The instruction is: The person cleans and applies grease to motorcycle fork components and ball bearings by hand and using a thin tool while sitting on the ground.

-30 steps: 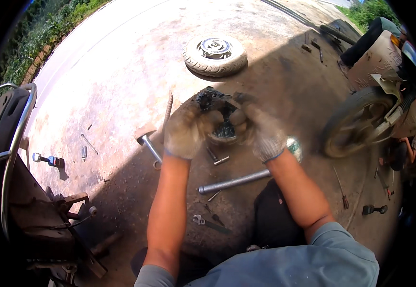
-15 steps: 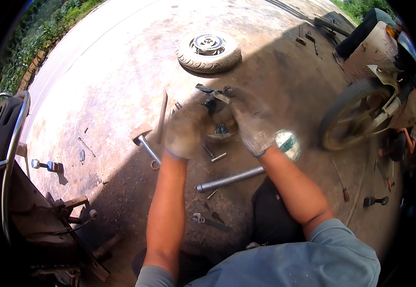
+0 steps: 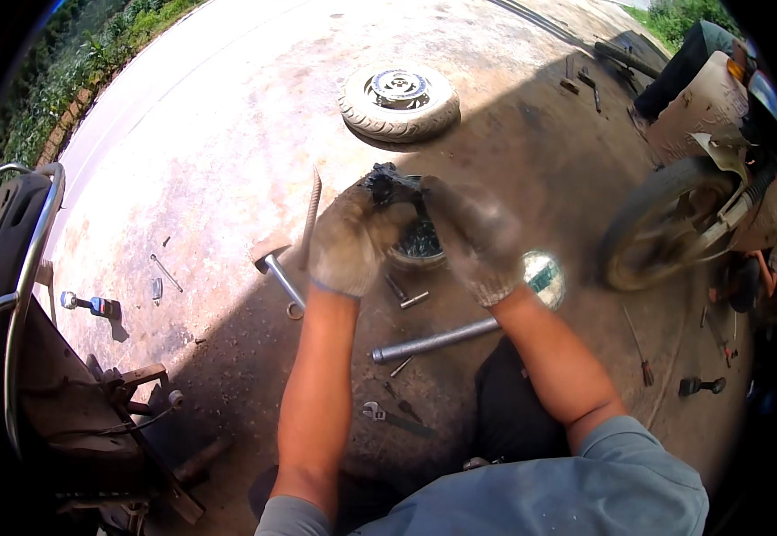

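Observation:
Both my hands wear soiled, light-coloured work gloves. My left hand (image 3: pixel 348 239) is closed around a black, grease-coated thing (image 3: pixel 392 183) that pokes out above its fingers; its shape is lost under the grease. Facing it, my right hand (image 3: pixel 478 234) is smeared by motion, its fingers blackened and close to that thing, so I cannot tell whether they grip anything. Just below and between the hands stands a round tub (image 3: pixel 421 261) with dark, shiny grease (image 3: pixel 421 239) inside, partly hidden by the gloves. A white and green round lid (image 3: pixel 544 279) lies by my right wrist.
A hammer (image 3: pixel 281 279), a rusty bar (image 3: pixel 313 210), a metal pipe (image 3: pixel 438 338) and an adjustable wrench (image 3: pixel 396 417) lie around me. Ahead is a loose wheel (image 3: pixel 399 103). A motorcycle's front wheel (image 3: pixel 665 223) stands right; a metal-railed frame (image 3: pixel 22 295) stands left.
The flat, dark-tipped strip seen between my fingers earlier no longer shows as such; a black greasy mass sits there now. My right hand has shifted slightly, and more of the tub's grease shows.

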{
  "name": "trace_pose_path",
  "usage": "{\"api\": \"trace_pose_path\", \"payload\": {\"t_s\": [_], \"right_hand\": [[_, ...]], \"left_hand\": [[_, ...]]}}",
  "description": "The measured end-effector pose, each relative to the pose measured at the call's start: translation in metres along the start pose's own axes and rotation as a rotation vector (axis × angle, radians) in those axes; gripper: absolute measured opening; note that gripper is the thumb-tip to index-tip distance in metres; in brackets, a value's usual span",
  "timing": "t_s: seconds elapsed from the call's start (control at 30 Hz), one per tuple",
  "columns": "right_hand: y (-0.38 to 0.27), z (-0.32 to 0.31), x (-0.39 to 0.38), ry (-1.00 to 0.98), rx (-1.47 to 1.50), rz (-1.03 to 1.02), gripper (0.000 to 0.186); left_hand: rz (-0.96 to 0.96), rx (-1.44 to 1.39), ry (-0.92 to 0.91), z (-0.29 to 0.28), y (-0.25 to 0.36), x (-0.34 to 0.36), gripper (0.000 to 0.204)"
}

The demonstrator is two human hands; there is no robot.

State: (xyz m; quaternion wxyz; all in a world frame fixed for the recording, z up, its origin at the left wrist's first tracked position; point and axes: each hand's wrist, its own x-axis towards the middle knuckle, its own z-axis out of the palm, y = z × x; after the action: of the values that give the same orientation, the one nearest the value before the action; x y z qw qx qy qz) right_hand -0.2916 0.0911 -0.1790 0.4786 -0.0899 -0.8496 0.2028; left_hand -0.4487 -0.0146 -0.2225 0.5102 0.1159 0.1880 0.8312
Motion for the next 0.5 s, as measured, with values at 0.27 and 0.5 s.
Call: {"api": "trace_pose_path", "payload": {"t_s": [0.27, 0.5], "right_hand": [[-0.002, 0.005, 0.002, -0.056, -0.041, -0.013, 0.040], [0.008, 0.008, 0.004, 0.000, -0.078, -0.012, 0.035]], "left_hand": [[-0.027, 0.326, 0.101, 0.003, 0.001, 0.000, 0.042], [0.165, 0.956, 0.012, -0.008, 0.000, 0.002, 0.045]]}}
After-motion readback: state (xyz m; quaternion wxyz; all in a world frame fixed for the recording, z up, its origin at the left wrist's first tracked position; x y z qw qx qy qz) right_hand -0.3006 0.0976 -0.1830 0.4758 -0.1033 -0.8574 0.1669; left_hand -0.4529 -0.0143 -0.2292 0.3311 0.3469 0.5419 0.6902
